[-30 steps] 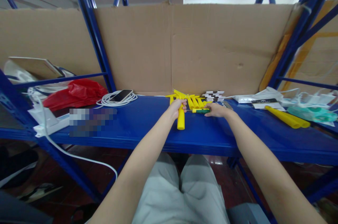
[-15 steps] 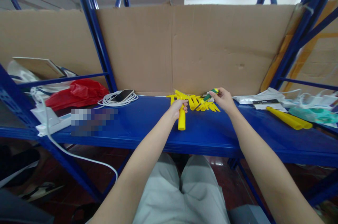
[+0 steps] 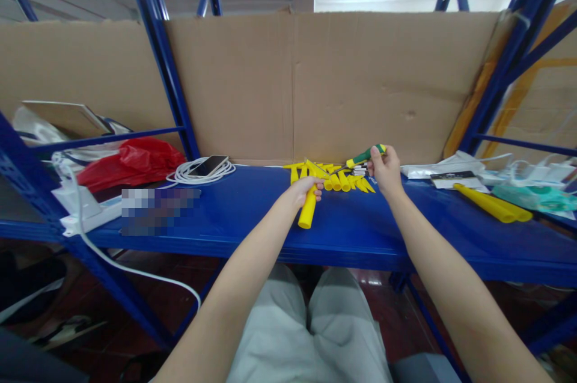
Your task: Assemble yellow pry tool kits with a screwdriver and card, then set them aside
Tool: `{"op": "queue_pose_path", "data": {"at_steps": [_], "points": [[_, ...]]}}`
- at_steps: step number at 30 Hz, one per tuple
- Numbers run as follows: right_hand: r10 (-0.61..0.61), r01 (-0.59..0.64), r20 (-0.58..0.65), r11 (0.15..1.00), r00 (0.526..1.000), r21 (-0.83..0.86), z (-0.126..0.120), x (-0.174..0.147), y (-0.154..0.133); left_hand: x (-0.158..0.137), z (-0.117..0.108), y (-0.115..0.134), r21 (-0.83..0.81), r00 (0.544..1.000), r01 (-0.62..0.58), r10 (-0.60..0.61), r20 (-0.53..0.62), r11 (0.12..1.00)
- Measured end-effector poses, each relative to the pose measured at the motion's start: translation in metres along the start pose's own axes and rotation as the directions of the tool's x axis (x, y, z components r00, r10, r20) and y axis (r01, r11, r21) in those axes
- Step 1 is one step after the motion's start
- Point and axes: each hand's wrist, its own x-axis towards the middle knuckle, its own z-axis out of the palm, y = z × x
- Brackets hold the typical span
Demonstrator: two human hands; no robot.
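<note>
While the left hand (image 3: 307, 190) has its fingers curled closed around the far end of a yellow tube (image 3: 307, 213), wide mouth toward the body, the right hand (image 3: 384, 168) grips the rear of a green-and-yellow screwdriver (image 3: 363, 157) between thumb and bent fingers. Shaft slopes down leftward toward the left fingertips; contact between its tip and the tube is too small to confirm. Both items are over the blue shelf (image 3: 252, 211), about mid-length. Beyond the left hand: a cluster of yellow pieces (image 3: 344, 182) (several hollow, cone-like), with dark-and-white pieces (image 3: 360, 171) beside them.
</note>
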Motion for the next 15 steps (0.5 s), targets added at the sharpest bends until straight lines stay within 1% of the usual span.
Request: {"op": "queue_pose_path", "data": {"at_steps": [3, 7, 15], "points": [[0.053, -0.053, 0.029, 0.999, 0.998, 0.010, 0.003, -0.004, -0.006, 0.002, 0.000, -0.001, 0.001, 1.000, 0.009, -0.009, 0.016, 1.000], [0.096, -0.095, 0.048, 0.995, 0.994, -0.037, 0.004, -0.007, -0.013, 0.004, -0.001, -0.002, -0.020, 1.000, 0.013, -0.012, 0.027, 1.000], [0.088, -0.087, 0.031, 0.995, 0.996, -0.038, 0.004, -0.006, -0.012, 0.004, -0.001, -0.002, -0.048, 1.000, 0.011, -0.010, 0.020, 0.999]]}}
